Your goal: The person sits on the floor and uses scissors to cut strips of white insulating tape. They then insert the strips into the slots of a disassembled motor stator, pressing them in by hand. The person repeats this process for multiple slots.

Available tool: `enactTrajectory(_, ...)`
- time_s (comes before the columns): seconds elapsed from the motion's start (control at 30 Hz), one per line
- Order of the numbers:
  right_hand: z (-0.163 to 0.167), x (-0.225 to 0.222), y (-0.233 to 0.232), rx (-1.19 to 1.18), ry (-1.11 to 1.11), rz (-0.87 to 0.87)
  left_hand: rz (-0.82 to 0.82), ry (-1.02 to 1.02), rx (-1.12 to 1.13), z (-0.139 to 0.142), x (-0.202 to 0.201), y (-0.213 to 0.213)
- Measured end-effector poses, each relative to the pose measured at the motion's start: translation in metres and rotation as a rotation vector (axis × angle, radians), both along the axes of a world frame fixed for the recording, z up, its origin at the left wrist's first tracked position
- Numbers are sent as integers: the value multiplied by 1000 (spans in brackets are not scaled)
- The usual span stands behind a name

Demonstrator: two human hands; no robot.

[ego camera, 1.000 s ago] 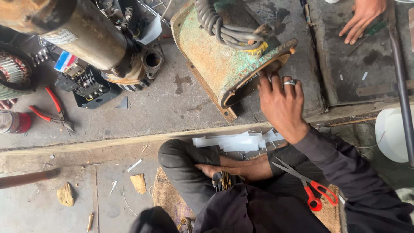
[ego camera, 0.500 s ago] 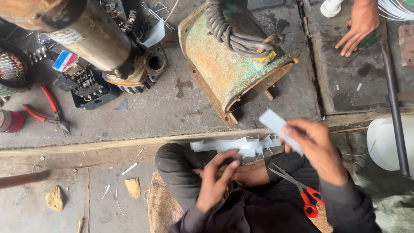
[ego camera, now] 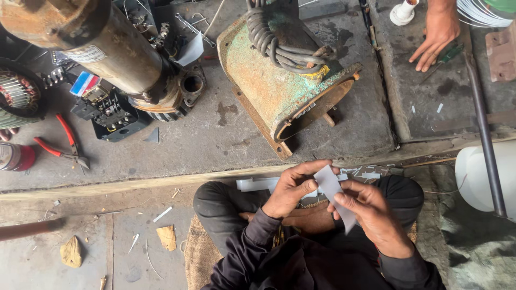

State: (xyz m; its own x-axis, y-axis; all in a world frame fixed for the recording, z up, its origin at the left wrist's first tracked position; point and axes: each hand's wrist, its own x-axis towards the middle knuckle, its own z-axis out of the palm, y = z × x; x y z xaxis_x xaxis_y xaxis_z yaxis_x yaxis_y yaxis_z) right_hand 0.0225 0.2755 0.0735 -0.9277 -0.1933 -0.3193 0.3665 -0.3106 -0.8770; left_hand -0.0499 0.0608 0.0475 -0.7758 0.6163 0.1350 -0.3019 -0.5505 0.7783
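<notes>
Right hand (ego camera: pixel 371 215) drawn back from the rusty green motor housing (ego camera: pixel 279 80), now holding a white paper strip (ego camera: pixel 334 194) over the lap. Left hand (ego camera: pixel 293 188) raised from the lap to pinch the strip's upper end.

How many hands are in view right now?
3. The left hand and right hand both grip the white paper strip over the lap; another person's hand rests on the slab, top right.
</notes>
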Motion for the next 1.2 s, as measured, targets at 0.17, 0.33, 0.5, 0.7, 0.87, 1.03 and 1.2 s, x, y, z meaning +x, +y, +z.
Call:
enactTrajectory(0.17, 9, -1, -1, 50, -48, 63, -3, -1, -25, -1, 1, -5)
enactTrajectory(0.33, 30, -2, -31, 458, 443, -135, 77, -31, -18, -6, 4, -1)
enactTrajectory(0.5, 46, -6, -52, 1020, 904, -263, 143, -33, -14, -9, 9, 5)
enactTrajectory(0.7, 43, -9, -65, 908, 741, -402, 237, -34, -42, -10, 13, 11)
enactTrajectory(0.87, 37, -14, -63, 936, 685, -396, 285, -6, -37, -14, 12, 13)
enactTrajectory(1.03, 33, -36, -56, 1002, 766, -426, 281, -193, -48, -13, 13, 7)
enactTrajectory(1.2, 21, -108, -42, 1275, 851, -482, 390, -84, -197, -19, 20, -6)
